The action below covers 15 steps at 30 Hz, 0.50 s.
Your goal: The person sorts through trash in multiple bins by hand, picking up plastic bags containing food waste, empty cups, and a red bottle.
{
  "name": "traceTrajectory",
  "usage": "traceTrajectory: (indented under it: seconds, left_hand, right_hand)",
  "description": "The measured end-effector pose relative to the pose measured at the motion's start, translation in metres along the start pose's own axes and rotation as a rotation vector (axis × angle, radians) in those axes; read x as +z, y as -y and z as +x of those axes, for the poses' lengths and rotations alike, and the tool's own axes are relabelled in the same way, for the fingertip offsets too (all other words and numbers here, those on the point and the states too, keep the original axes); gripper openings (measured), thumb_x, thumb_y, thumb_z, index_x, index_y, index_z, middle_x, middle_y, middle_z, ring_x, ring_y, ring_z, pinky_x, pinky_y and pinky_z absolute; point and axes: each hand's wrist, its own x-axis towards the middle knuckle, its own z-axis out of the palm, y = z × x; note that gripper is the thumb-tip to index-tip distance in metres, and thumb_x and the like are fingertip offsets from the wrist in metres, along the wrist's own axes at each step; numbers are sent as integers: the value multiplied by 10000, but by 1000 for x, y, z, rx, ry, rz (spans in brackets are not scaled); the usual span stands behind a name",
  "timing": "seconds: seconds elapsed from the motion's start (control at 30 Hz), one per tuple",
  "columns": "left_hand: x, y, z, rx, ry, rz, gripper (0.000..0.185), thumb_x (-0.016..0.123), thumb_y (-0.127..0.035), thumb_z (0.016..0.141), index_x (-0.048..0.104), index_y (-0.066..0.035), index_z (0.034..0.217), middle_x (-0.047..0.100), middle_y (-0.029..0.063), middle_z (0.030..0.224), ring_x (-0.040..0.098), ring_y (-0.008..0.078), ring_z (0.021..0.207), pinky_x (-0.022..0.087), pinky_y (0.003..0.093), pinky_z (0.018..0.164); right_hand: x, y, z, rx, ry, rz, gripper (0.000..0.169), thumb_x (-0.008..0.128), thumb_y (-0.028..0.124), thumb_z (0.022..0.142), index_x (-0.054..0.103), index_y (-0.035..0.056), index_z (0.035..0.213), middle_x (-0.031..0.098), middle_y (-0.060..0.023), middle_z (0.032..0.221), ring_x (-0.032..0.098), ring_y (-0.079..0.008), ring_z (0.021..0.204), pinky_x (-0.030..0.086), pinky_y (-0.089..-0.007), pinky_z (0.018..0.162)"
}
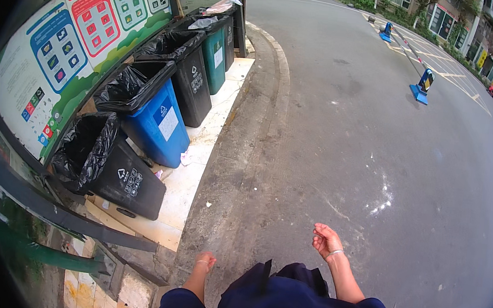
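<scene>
My left hand hangs low over the pavement beside the kerb, blurred, with its fingers curled in and nothing visible in it. To its upper left stands the nearest black wheeled bin, apart from the hand. Over the grey road, my right hand is raised with loosely bent, slightly parted fingers and holds nothing. A bangle sits on each wrist. Beyond the near bin, a blue wheeled bin, another black bin and a green bin stand in a row, most with black liners folded over their rims.
A waste-sorting board runs behind the bins, which stand on a pale tiled ledge. A green pole is at lower left. White marks spot the road. A barrier with blue bases stands farther off.
</scene>
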Motion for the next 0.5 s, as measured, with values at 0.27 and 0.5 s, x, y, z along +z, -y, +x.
traceTrajectory:
  seconds: [0.27, 0.5]
  left_hand:
    - [239, -320, 40, 503, 353, 48, 168, 587, -88, 840, 586, -55, 1005, 633, 61, 817, 624, 152, 660, 478, 253, 554]
    - [197, -265, 106, -102, 163, 76, 149, 627, -81, 791, 600, -74, 937, 635, 63, 767, 617, 177, 573, 507, 291, 518]
  right_hand:
    - [-35, 95, 176, 99, -184, 90, 140, 614, 188, 841, 600, 88, 939, 622, -13, 738, 576, -113, 567, 484, -239, 514]
    - [98, 196, 374, 139, 48, -23, 152, 628, 207, 844, 597, 85, 929, 612, -6, 768, 569, -107, 583, 486, -242, 519]
